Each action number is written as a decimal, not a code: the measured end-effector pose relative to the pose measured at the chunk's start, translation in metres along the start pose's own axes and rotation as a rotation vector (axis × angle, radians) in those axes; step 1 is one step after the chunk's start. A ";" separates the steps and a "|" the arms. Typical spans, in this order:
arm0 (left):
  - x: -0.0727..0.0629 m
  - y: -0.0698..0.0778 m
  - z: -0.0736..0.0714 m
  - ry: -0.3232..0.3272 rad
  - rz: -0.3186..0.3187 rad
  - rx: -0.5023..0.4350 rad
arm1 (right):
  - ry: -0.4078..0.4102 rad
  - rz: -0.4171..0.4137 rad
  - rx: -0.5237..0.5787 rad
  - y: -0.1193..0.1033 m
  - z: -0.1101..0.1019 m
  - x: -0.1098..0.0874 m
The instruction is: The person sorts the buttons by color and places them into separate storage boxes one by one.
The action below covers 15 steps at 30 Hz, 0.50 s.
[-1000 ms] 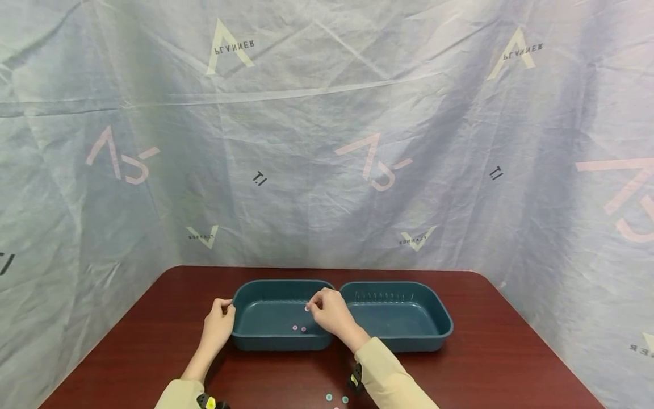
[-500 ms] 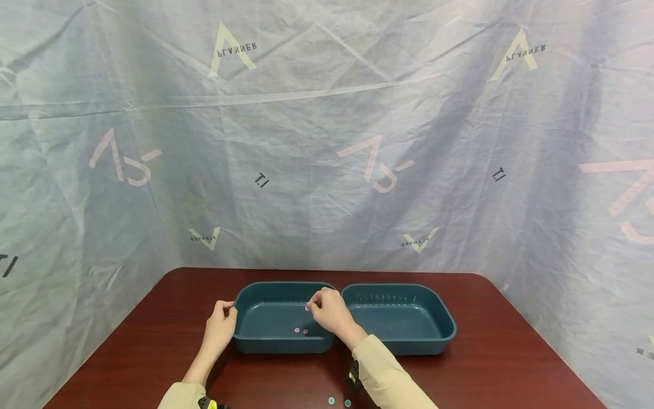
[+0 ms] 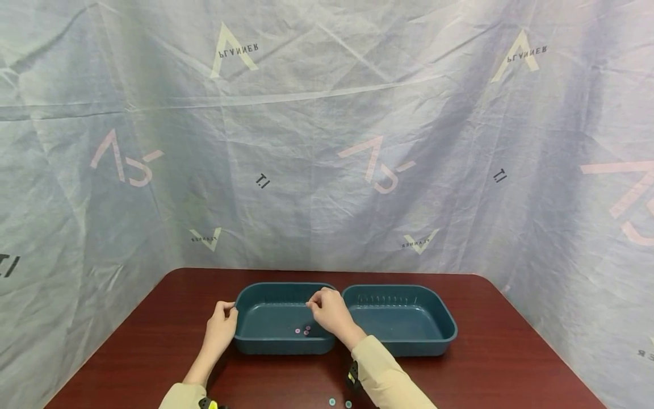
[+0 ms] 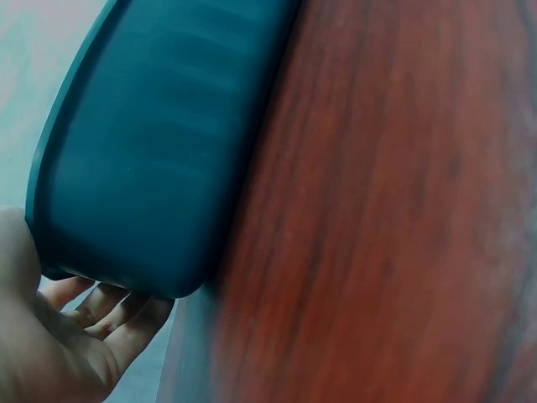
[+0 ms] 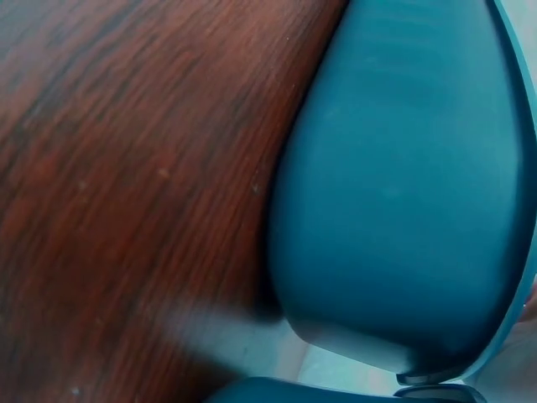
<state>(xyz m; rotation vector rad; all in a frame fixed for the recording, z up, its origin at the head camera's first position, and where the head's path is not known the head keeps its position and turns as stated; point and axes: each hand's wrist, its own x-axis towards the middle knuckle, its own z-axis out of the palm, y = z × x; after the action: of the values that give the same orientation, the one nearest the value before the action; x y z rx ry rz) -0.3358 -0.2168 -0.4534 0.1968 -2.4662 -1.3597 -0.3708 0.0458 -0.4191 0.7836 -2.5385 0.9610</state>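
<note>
In the head view, my left hand (image 3: 221, 329) grips the left end of a teal plastic tray (image 3: 283, 346). The left wrist view has the fingers (image 4: 130, 323) against the outside of that tray's end wall (image 4: 159, 159). Over the right part of the same tray hovers my right hand (image 3: 331, 315), its fingers bent and no button visible at the tips. Three small pink buttons (image 3: 298, 330) lie on the tray floor below it. Only a sliver of the right hand (image 5: 529, 306) enters the right wrist view, past the tray wall (image 5: 394, 193).
A second teal tray (image 3: 419, 347) stands close beside the first, on the right. Two greenish buttons (image 3: 332, 402) lie on the dark red wooden table (image 3: 490, 352) near the bottom edge of the view. A grey printed cloth (image 3: 306, 227) hangs behind and at both sides.
The pink button between my right fingertips has dropped and now lies with the other two in the left tray. Both hands keep almost the same place; the head view has shifted slightly.
</note>
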 end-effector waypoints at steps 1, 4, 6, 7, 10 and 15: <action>0.000 0.000 0.000 -0.002 -0.001 -0.001 | 0.003 0.000 -0.002 0.000 0.000 0.000; 0.000 0.000 0.001 -0.004 -0.002 -0.001 | 0.010 0.000 -0.007 0.002 0.000 -0.001; 0.000 -0.001 0.001 -0.004 0.000 -0.003 | 0.012 0.001 -0.007 0.002 0.000 -0.001; 0.000 -0.001 0.001 -0.003 0.004 -0.003 | 0.013 0.003 -0.009 0.002 0.000 -0.002; 0.000 -0.001 0.000 -0.001 0.007 -0.002 | 0.017 0.005 -0.007 0.002 -0.001 -0.003; -0.001 0.000 -0.001 0.001 0.006 -0.001 | 0.020 0.003 -0.006 -0.001 -0.004 -0.004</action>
<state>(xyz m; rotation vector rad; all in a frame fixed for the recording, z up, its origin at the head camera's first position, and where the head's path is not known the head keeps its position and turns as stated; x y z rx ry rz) -0.3349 -0.2175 -0.4535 0.1898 -2.4634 -1.3575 -0.3664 0.0501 -0.4176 0.7647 -2.5248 0.9573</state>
